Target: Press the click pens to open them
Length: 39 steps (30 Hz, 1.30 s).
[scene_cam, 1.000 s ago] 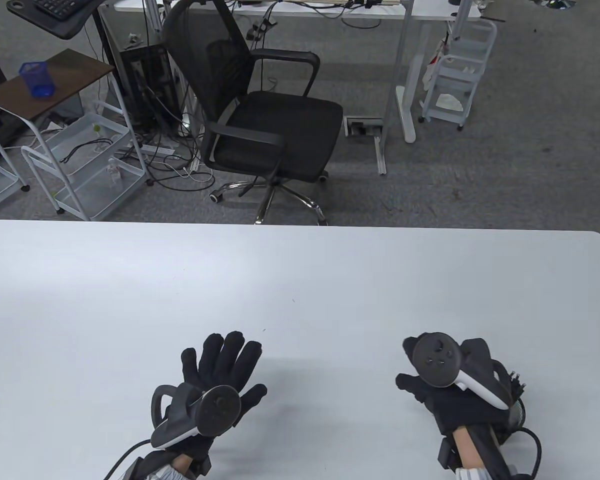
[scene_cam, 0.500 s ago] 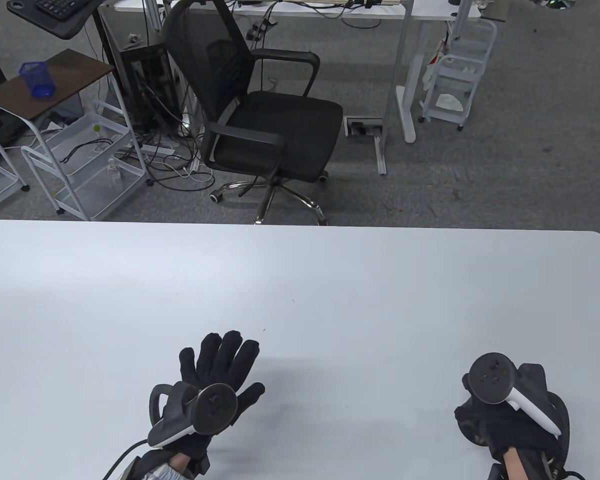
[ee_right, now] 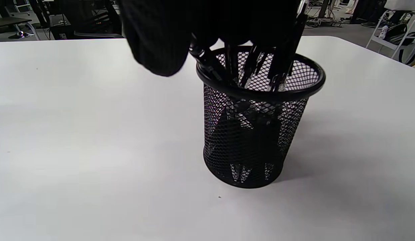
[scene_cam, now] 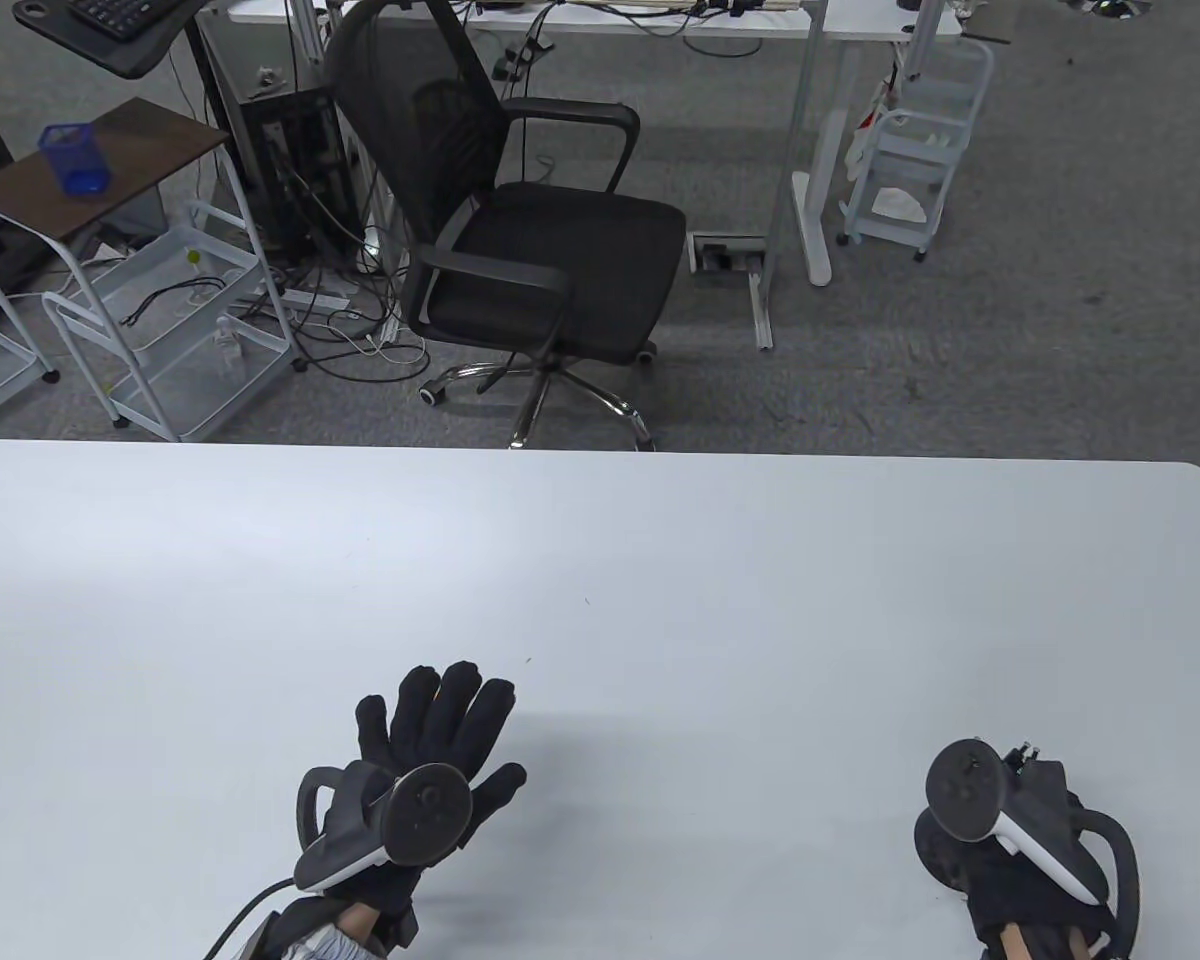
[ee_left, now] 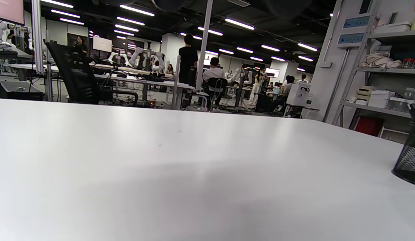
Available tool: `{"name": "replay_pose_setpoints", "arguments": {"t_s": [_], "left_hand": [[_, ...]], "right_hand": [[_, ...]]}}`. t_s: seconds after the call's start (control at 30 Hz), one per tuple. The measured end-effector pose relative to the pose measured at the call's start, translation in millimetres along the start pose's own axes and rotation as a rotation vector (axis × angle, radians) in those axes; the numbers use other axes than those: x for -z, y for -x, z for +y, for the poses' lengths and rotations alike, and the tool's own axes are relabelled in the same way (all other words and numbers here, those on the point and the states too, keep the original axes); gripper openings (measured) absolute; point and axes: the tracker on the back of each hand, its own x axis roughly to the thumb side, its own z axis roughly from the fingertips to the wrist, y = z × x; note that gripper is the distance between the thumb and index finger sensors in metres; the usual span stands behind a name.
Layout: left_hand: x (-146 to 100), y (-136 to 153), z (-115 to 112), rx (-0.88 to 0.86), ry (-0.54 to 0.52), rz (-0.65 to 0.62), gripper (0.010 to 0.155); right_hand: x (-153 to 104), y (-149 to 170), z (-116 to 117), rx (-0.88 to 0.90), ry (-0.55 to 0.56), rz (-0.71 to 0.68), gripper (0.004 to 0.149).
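The right hand (scene_cam: pixel 1020 880) is reaching over the mesh pen cup (ee_right: pixel 257 134), its grip hidden from view, and should be singling out one click pen (ee_right: pixel 284 60) directly beneath the grip, while the left hand (scene_cam: pixel 430 740) is lying flat, grip wide, on the worktop (scene_cam: pixel 600 560).

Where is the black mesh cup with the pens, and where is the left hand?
black mesh pen cup (ee_right: pixel 251 147), right wrist view, on its mesh wall.
pens (ee_right: pixel 251 65), right wrist view, on their dark barrels.
left hand (scene_cam: pixel 440 725), table view, on the straight fingers.

One mesh pen cup (ee_right: pixel 257 134), several pens (ee_right: pixel 277 57)
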Motion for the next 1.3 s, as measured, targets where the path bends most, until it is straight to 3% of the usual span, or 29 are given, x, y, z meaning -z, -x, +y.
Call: {"name": "replay_pose_setpoints", "arguments": {"t_s": [0.97,1.17,1.3], "left_hand": [[0,2,1,-0.018,-0.002,-0.001,0.071],[0,2,0,-0.020,0.002,-0.002,0.071],[0,2,0,-0.020,0.008,-0.001,0.071]], "right_hand": [[1,-4,4,-0.050,0.080,0.044,0.043],[-12,-7,-20,-0.018,0.104,0.049,0.043],[-24,-17,-53,0.055,0.127,0.019,0.044]]}}
